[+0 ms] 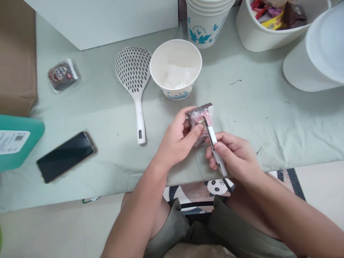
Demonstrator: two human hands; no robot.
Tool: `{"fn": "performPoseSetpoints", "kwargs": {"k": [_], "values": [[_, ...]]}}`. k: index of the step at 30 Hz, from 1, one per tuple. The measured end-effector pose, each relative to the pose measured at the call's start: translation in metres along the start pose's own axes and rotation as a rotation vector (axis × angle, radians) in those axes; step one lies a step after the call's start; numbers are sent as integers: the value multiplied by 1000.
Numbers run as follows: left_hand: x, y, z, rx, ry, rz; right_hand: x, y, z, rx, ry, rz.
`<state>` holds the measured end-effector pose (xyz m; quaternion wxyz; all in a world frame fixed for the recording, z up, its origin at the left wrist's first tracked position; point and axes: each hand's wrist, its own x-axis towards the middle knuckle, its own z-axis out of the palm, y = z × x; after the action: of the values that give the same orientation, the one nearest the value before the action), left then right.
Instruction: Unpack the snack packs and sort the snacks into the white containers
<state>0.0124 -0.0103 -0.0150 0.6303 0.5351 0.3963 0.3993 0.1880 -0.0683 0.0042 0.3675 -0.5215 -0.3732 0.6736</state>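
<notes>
Near the table's front edge, my left hand (pixel 180 138) is closed around a small plastic-wrapped packet (pixel 199 113) with pink and dark colours. What lies inside the clear wrap is hard to make out. My right hand (pixel 233 154) grips a white utility knife (pixel 215 143), its blade extended and its tip against the wrap. Just beyond my hands stands a white paper bowl (pixel 176 66) with a blue pattern and whitish, translucent stuff inside. A white slotted skimmer (pixel 135 82) lies to the left of the bowl.
A phone (pixel 67 156), a wrapped snack (pixel 62 76) and a green container (pixel 18 141) are on the left. Behind stand a white box (pixel 107 21), stacked paper cups (pixel 209 27), a bin of wrapped sweets (pixel 264 37) and a white lidded tub (pixel 298 68).
</notes>
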Motion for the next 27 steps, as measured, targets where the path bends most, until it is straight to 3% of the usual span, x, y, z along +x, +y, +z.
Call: {"fn": "performPoseSetpoints", "kwargs": {"k": [8, 27], "values": [[3, 2, -1, -55, 131, 16, -2, 6, -4, -45, -52, -6], [6, 11, -6, -125, 364, 28, 1, -7, 2, -293, -106, -52]]}}
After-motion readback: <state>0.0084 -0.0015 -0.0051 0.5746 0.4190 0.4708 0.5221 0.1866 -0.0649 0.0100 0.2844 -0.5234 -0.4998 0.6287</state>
